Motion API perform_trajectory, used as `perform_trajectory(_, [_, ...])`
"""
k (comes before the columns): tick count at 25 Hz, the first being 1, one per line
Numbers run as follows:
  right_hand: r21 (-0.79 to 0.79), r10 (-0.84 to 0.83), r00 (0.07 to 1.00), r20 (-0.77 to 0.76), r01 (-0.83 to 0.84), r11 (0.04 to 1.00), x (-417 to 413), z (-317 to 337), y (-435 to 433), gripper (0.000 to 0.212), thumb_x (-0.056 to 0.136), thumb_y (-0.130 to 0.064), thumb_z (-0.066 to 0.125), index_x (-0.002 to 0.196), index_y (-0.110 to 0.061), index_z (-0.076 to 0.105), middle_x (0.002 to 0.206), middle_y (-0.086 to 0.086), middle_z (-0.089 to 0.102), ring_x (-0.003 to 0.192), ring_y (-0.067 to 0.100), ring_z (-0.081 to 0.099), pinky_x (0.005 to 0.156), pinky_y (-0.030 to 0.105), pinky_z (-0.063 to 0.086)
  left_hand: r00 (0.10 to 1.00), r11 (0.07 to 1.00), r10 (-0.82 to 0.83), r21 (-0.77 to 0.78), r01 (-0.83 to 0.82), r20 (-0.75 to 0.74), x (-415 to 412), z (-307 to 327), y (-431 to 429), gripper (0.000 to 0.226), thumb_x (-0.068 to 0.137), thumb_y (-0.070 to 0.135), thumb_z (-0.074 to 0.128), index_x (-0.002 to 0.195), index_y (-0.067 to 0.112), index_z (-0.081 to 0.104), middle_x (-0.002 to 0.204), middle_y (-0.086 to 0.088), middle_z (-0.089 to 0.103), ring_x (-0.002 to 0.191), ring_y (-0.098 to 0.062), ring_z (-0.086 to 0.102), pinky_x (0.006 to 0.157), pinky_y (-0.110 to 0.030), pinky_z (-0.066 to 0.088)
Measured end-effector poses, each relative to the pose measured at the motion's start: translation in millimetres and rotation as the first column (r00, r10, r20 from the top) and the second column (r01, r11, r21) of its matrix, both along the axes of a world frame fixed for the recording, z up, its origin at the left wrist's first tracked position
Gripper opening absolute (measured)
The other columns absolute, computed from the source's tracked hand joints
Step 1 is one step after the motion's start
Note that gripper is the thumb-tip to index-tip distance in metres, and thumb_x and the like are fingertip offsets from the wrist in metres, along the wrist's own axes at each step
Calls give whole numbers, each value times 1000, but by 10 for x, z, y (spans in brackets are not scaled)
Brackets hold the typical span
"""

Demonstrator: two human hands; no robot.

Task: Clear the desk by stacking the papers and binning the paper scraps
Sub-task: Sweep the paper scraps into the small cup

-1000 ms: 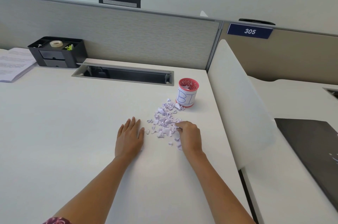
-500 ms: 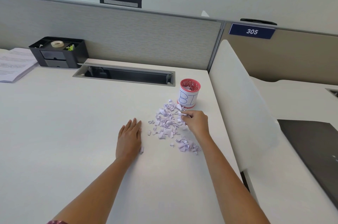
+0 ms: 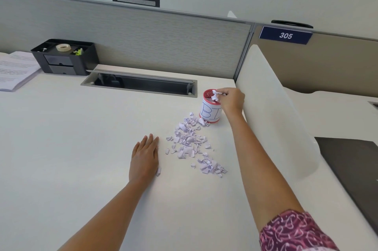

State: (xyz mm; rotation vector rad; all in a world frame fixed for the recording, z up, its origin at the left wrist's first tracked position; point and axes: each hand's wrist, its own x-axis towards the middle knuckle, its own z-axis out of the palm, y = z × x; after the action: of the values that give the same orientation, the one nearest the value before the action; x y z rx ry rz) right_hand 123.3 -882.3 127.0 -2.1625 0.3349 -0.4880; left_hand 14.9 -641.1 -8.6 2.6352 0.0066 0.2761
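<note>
I find the right hand (image 3: 232, 101) pinching paper scraps (image 3: 215, 95) over the mouth of the red bin (image 3: 210, 110), evidently to drop them in; the left hand (image 3: 144, 158) lies flat and open on the worktop (image 3: 81, 148) beside the scrap pile (image 3: 190, 142); the papers (image 3: 14, 68) sit stacked far left.

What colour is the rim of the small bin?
The bin rim is red; the head view shows it best.

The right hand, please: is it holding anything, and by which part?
The right hand pinches paper scraps at one end between its fingertips, above the bin.
</note>
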Motion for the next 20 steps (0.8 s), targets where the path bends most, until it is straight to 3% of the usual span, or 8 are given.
perform_trajectory(2, [-120, 11, 999, -50, -17, 993, 187, 46, 35, 22, 84, 0, 61, 101, -5, 75, 105, 15, 71, 99, 27, 65, 74, 22, 45, 1000, 1000, 0, 5, -1, 8, 3, -9, -2, 41, 100, 14, 34, 140, 16, 44, 152, -3, 34, 143, -19, 25, 117, -31, 13])
perform_trajectory(4, [-224, 23, 979, -202, -70, 972, 323, 59, 78, 25, 81, 1, 60, 102, -5, 74, 107, 17, 69, 95, 30, 63, 71, 24, 43, 1000, 1000, 1, 3, -1, 15, 7, -14, -4, 41, 100, 13, 35, 139, 15, 46, 151, -4, 35, 143, -20, 26, 117, -31, 14])
perform_trajectory(7, [-332, 16, 933, -359, -143, 932, 383, 79, 94, 31, 84, -4, 59, 114, -7, 68, 120, 17, 62, 108, 34, 58, 88, 31, 48, 1000, 1000, 6, -12, -6, 25, 7, -9, -17, 40, 99, 11, 37, 138, 13, 47, 150, -4, 36, 142, -21, 28, 117, -32, 15])
perform_trajectory(10, [-294, -15, 983, -183, -40, 955, 319, 48, 82, 35, 86, 2, 49, 115, -5, 67, 120, 16, 63, 112, 32, 58, 91, 30, 45, 1000, 1000, 3, -23, -2, 29, 12, -6, -10, 41, 99, 9, 37, 138, 13, 47, 150, -5, 36, 142, -21, 27, 117, -32, 15])
perform_trajectory(14, [-198, -41, 995, 95, 59, 978, -87, -35, 224, 32, 88, 2, 46, 107, -7, 70, 108, 11, 70, 101, 28, 63, 85, 30, 46, 1000, 997, 2, -73, -1, 8, 27, 7, 4, 43, 99, 6, 33, 140, 14, 45, 152, -3, 33, 144, -18, 23, 118, -29, 12])
perform_trajectory(17, [-211, 157, 982, 101, -133, 968, -672, -361, 572, 30, 92, -3, 48, 111, -11, 69, 112, 6, 70, 102, 22, 64, 87, 24, 44, 1000, 994, -2, -110, 3, 5, 22, 15, 22, 44, 99, 3, 32, 138, 15, 47, 152, -3, 33, 143, -17, 24, 117, -28, 12])
perform_trajectory(20, [-356, 419, 906, 61, -373, 857, -1255, -859, 936, 28, 90, -8, 50, 110, -14, 69, 112, 4, 70, 104, 19, 64, 92, 23, 43, 1000, 987, -3, -161, 1, -6, 12, 29, 38, 45, 97, 1, 31, 137, 14, 50, 151, -3, 34, 143, -17, 24, 117, -27, 13])
